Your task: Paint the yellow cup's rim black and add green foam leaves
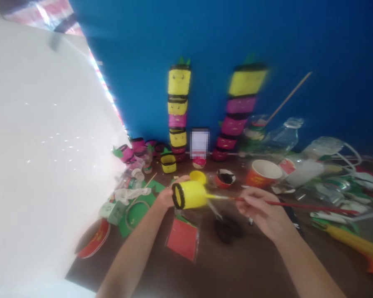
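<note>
My left hand [168, 196] is closed around the far side of a yellow cup [193, 194] with a black rim, which lies tilted on its side in the air. Its open end faces left. Between the fingers of my right hand [261, 209] is a paintbrush [286, 204] with a long red handle, its yellow tip touching or very close to the cup's base. Just behind the cup stands a small container of yellow paint [198, 177]. Below lie scissors [228, 227], blurred, and a red square of paper or felt [182, 238] in a clear sleeve.
Two stacks of yellow and magenta faced cups, one stack [178, 107] upright and another stack [236, 111] leaning, stand by the blue wall. A red paper cup [264, 174], a bowl with black paint [225, 178] and plastic bottles [286, 134] crowd the right. Green sheets [133, 223] lie left.
</note>
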Motion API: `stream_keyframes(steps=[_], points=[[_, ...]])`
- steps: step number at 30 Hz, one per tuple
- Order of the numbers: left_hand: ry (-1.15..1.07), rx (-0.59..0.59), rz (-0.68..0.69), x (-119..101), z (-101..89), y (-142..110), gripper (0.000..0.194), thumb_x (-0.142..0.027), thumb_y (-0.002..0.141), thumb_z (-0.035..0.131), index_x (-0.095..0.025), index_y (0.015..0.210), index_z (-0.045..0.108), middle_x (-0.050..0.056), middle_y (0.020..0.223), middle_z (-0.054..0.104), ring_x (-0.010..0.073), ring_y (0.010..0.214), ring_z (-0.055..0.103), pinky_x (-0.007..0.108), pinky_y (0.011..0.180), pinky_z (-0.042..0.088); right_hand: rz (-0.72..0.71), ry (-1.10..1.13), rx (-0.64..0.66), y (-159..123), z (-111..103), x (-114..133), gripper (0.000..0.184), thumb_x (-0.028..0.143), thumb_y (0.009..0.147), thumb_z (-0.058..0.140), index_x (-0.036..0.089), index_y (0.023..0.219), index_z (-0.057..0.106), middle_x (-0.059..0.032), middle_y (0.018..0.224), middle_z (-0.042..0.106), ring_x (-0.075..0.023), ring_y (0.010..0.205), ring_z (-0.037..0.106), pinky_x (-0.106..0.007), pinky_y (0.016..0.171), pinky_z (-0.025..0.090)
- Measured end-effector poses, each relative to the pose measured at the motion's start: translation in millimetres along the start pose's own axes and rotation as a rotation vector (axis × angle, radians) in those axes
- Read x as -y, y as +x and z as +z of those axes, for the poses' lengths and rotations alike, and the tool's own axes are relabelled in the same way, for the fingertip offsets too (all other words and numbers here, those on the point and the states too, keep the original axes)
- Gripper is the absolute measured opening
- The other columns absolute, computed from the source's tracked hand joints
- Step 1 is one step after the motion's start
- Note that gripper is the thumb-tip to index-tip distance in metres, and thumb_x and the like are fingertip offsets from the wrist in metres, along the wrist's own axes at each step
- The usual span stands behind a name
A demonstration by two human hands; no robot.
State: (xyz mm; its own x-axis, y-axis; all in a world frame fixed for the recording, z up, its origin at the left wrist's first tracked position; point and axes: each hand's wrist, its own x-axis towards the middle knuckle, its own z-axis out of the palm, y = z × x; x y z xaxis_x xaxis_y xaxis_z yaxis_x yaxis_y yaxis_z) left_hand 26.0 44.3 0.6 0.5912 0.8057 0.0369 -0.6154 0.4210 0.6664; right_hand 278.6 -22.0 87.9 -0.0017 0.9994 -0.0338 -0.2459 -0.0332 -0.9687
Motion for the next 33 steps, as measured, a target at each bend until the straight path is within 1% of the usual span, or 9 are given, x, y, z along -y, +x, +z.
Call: stream_keyframes(steps=[7,12,15,18,21,24,27,30,33], points=[[0.019,0.051,-0.052,0,-3.3,2,0.080,-0.039,0.038,0.073,-0.018,0.114,0.056,0.016,0.111,0.063,0.0390,0.104,0.057,0.046,0.084,0.045,0.011,-0.041,0.063,-3,14,5,0.024,0.037,0.059,0.075,0.018,0.062,0.060,-0.0022,0.052,0.065,-0.0142,0.042,0.058,-0.023,0.038,0.044],[-0.006,0.052,-0.008,0,-4.8,-1,0.078,-0.042,0.041,0.073,-0.020,0.114,0.056,0.015,0.112,0.062,0.0359,0.105,0.057,0.044,0.084,0.044,-0.005,0.004,-0.047,1,-10,4,0.022,0.032,0.053,0.079,0.019,0.061,0.064,-0.0022,0.051,0.066,-0.0154,0.045,0.060,-0.023,0.039,0.046],[0.061,0.047,0.015,-10,3.7,-3,0.076,-0.038,0.046,0.075,-0.021,0.117,0.053,0.013,0.109,0.062,0.0330,0.101,0.058,0.043,0.084,0.043,-0.024,0.074,-0.128,-3,-28,1,0.021,0.030,0.048,0.082,0.019,0.057,0.065,0.0000,0.050,0.064,-0.0138,0.045,0.060,-0.022,0.041,0.047],[0.241,0.114,0.060,-31,28.5,-6,0.073,-0.031,0.049,0.078,-0.024,0.116,0.051,0.011,0.112,0.059,0.0292,0.103,0.056,0.039,0.085,0.042,-0.016,0.102,-0.092,-12,-38,-6,0.018,0.030,0.052,0.080,0.019,0.056,0.066,-0.0003,0.048,0.062,-0.0132,0.043,0.057,-0.022,0.039,0.046],[0.642,0.239,0.053,-59,66.4,-14,0.074,-0.019,0.048,0.080,-0.025,0.115,0.049,0.009,0.117,0.054,0.0273,0.113,0.049,0.036,0.094,0.035,0.003,0.093,-0.060,-19,-44,-17,0.018,0.031,0.057,0.078,0.019,0.056,0.065,-0.0013,0.048,0.062,-0.0143,0.043,0.056,-0.024,0.038,0.045],[1.162,0.181,0.076,-79,102.1,-26,0.071,-0.023,0.055,0.077,-0.024,0.119,0.048,0.009,0.125,0.048,0.0260,0.115,0.046,0.035,0.094,0.036,0.015,0.041,-0.120,-20,-48,-29,0.023,0.033,0.051,0.081,0.017,0.057,0.065,-0.0047,0.051,0.065,-0.0160,0.044,0.059,-0.024,0.039,0.045],[1.374,0.115,0.086,-87,121.2,-34,0.072,-0.027,0.055,0.077,-0.024,0.121,0.046,0.007,0.123,0.049,0.0245,0.112,0.047,0.035,0.094,0.037,0.011,0.069,-0.175,-20,-50,-36,0.029,0.036,0.046,0.084,0.017,0.058,0.065,-0.0055,0.051,0.066,-0.0155,0.044,0.059,-0.023,0.040,0.045],[1.341,0.058,0.138,-87,120.1,-38,0.068,-0.025,0.056,0.076,-0.024,0.118,0.048,0.006,0.121,0.051,0.0238,0.112,0.048,0.036,0.098,0.035,0.014,0.140,-0.191,-21,-48,-37,0.030,0.035,0.044,0.085,0.018,0.058,0.065,-0.0043,0.051,0.066,-0.0152,0.045,0.060,-0.022,0.041,0.045],[1.005,-0.018,0.194,-86,104.1,-40,0.068,-0.022,0.052,0.079,-0.024,0.113,0.051,0.008,0.121,0.052,0.0261,0.116,0.047,0.037,0.101,0.034,0.002,0.188,-0.193,-24,-42,-38,0.028,0.034,0.043,0.085,0.018,0.057,0.066,-0.0035,0.050,0.065,-0.0150,0.044,0.059,-0.022,0.040,0.045]])
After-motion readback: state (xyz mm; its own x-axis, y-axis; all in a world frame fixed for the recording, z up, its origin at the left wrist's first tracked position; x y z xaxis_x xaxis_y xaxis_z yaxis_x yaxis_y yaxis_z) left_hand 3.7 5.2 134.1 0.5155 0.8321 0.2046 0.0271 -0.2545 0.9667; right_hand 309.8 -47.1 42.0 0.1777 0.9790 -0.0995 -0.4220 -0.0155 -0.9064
